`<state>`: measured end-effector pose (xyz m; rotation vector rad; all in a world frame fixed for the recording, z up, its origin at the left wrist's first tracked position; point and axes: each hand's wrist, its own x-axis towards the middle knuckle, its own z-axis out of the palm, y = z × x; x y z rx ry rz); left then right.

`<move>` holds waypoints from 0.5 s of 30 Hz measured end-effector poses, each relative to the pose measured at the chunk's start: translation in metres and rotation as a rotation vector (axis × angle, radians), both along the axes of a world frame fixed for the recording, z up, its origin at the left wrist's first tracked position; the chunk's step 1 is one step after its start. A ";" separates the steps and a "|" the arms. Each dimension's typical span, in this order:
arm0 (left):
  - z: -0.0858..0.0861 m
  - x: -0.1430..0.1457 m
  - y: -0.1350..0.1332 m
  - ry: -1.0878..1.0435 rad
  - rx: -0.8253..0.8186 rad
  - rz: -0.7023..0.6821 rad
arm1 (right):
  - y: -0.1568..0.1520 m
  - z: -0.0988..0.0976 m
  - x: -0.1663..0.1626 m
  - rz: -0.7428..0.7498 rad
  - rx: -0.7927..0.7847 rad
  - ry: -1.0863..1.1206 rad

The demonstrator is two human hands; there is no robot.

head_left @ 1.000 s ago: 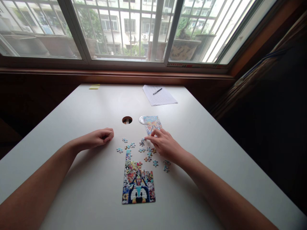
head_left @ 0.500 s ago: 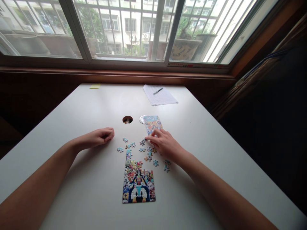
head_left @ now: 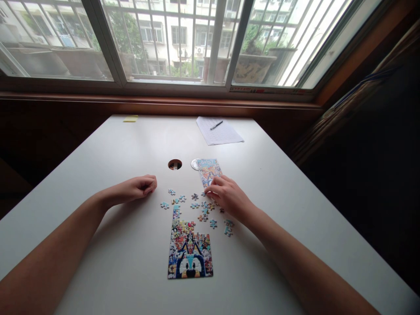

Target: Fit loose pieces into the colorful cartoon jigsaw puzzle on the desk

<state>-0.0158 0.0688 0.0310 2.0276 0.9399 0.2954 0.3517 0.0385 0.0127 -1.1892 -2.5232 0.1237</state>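
A partly assembled jigsaw puzzle point(head_left: 190, 258) with a cartoon dog's face lies flat on the white table, its upper edge uneven. Loose puzzle pieces are scattered beyond it, among them a dark one point(head_left: 194, 197) and a blue one point(head_left: 213, 224). My right hand point(head_left: 226, 194) is over the right side of these, thumb and fingertips pinched on a small puzzle piece point(head_left: 203, 194) that is mostly hidden. Under its knuckles is the lower part of a picture card point(head_left: 208, 168) with a matching design. My left hand point(head_left: 142, 187) rests curled on the table, left of the pieces, nothing visible in it.
Past the pieces, the white table point(head_left: 131, 144) has a round hole point(head_left: 175, 165) and a silver disc point(head_left: 194, 164) partly under the card. Sheets of paper point(head_left: 223, 133) with a pen point(head_left: 216, 125) lie near the far edge. A yellow note point(head_left: 131, 118) sits at the far left.
My right hand has shifted slightly right, and its fingers have drawn together from a more spread pose. The dark piece by its fingertips is now uncovered. My left hand stays in place.
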 end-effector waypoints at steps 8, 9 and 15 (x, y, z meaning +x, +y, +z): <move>-0.001 0.000 0.000 -0.001 0.011 0.007 | 0.003 -0.004 0.003 -0.015 -0.025 0.027; 0.000 0.000 0.000 0.000 0.009 0.007 | 0.003 -0.004 0.003 -0.017 -0.029 0.031; 0.001 0.000 -0.001 0.007 0.008 0.006 | 0.002 -0.003 0.001 -0.017 -0.050 0.044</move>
